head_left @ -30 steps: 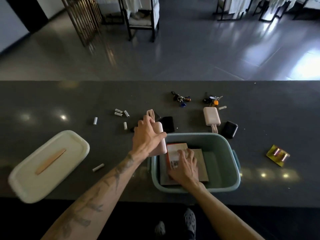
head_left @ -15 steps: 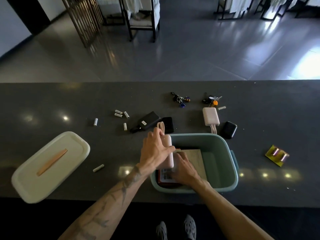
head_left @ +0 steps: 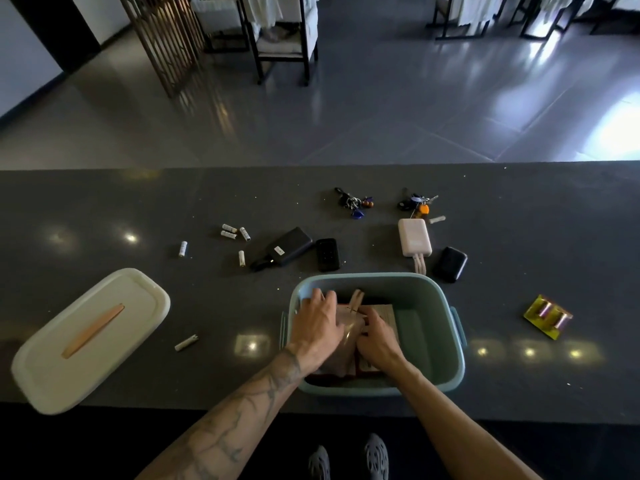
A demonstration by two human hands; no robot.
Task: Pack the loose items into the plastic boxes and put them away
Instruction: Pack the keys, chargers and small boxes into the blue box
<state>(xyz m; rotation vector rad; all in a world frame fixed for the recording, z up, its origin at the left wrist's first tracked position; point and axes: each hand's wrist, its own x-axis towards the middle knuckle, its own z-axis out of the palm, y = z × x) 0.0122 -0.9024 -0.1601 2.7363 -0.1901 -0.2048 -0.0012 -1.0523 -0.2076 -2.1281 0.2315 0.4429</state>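
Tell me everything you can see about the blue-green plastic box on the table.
The blue-green plastic box is a rounded rectangular tub with a thick rim and side handles. It stands upright and open near the front edge of the dark table; its cream lid lies apart at the left. Inside lie flat papers or booklets. The left hand and the right hand reach in, pressing a pale pink power bank down onto them. The right half looks empty.

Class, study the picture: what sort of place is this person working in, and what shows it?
Probably a dining hall or restaurant, though that is a guess. A long dark stone-like counter faces a wide glossy tiled floor, and cloth-draped chairs and tables stand at the far side.
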